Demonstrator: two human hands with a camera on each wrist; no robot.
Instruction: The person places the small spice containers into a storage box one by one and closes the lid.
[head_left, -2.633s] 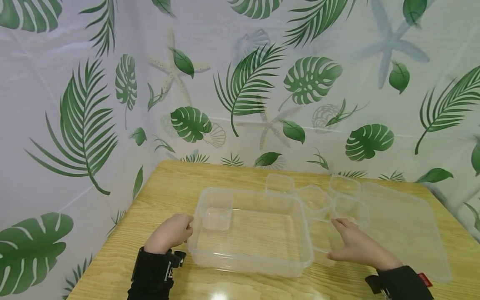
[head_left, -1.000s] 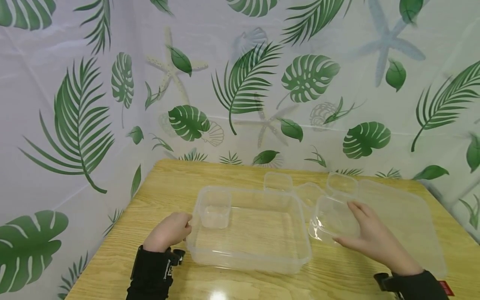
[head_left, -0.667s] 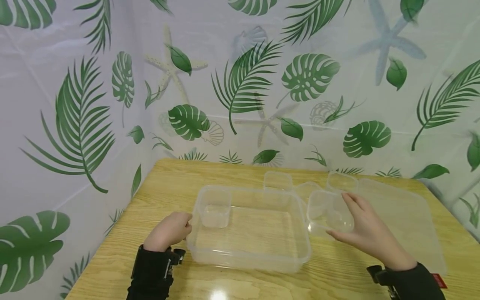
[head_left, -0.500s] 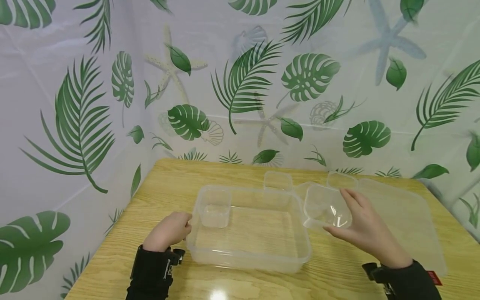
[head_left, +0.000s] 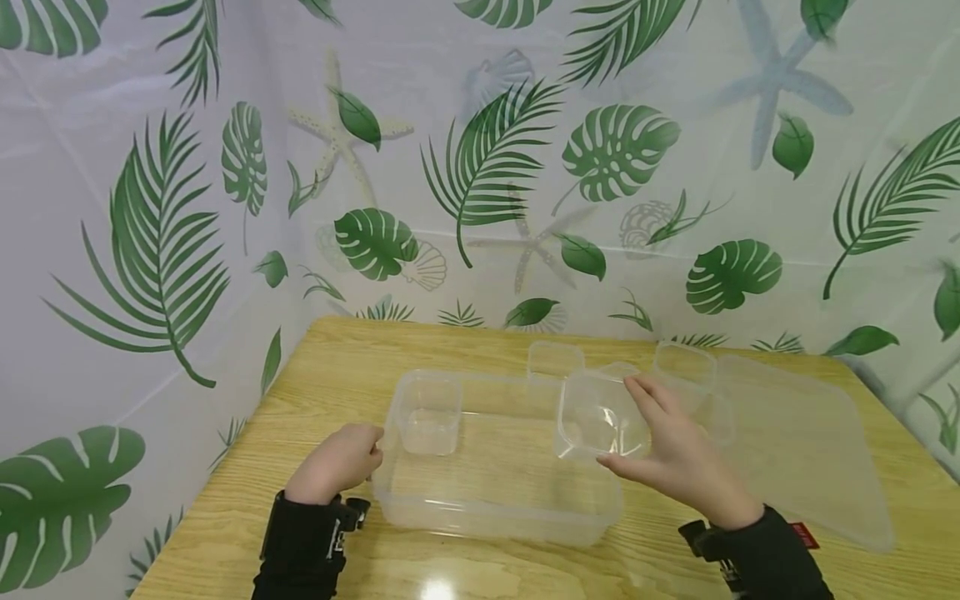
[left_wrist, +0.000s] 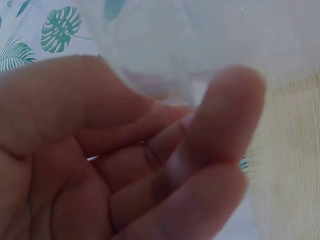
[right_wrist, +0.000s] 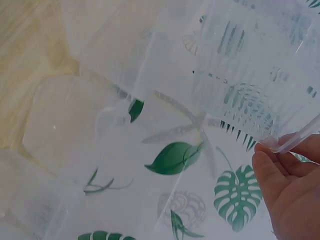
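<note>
A large clear plastic box (head_left: 495,512) stands on the wooden table, and my left hand (head_left: 337,465) grips its left rim. In the left wrist view, the thumb and fingers pinch the box's edge (left_wrist: 235,40). Inside its back left corner sits a small clear container (head_left: 431,421). My right hand (head_left: 678,458) holds a second small clear container (head_left: 596,412) between thumb and fingers, tilted, over the right end of the large box. The right wrist view shows the fingertips on the rim of this ribbed container (right_wrist: 245,65).
Behind the large box stands a small clear container (head_left: 555,360). Further right is another container (head_left: 686,364), with one more partly hidden by my right hand. A big flat clear lid (head_left: 817,454) lies at the right. A leaf-printed sheet (head_left: 480,167) hangs behind the wooden table (head_left: 480,575).
My right hand has taken hold of a small container from the group at the right, lifted it and carried it left over the large box. The left hand keeps its grip on the rim.
</note>
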